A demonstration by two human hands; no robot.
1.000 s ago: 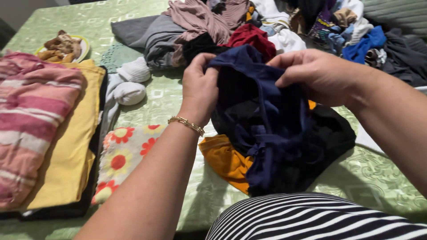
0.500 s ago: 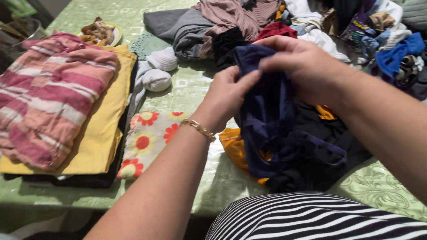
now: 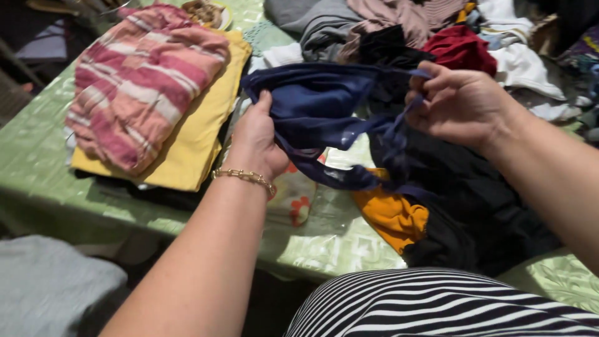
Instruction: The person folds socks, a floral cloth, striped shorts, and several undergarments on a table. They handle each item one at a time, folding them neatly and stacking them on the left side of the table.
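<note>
Both hands hold one navy blue garment [image 3: 324,106] stretched between them above the surface [image 3: 43,181]. Left hand [image 3: 257,140] pinches the garment's left edge, thumb on top and fingers closed underneath; a gold chain bracelet [image 3: 244,177] sits on that wrist. Right hand [image 3: 458,103] pinches a narrow strip of the same fabric between thumb and forefinger, remaining fingers curled. Loose navy straps hang from the garment toward a mustard-orange cloth [image 3: 392,215] and a black garment [image 3: 474,206], both lying on the surface below the right hand.

To the left, a pink striped folded cloth [image 3: 140,78] rests on a yellow folded cloth [image 3: 196,134], which lies on a dark layer (its kind cannot be told). A floral cloth [image 3: 293,196] shows partly beneath the left wrist. Along the far edge lies an unsorted laundry pile [image 3: 405,25], including a red piece [image 3: 458,50] and a grey piece [image 3: 315,25]. A green patterned covering lines the surface.
</note>
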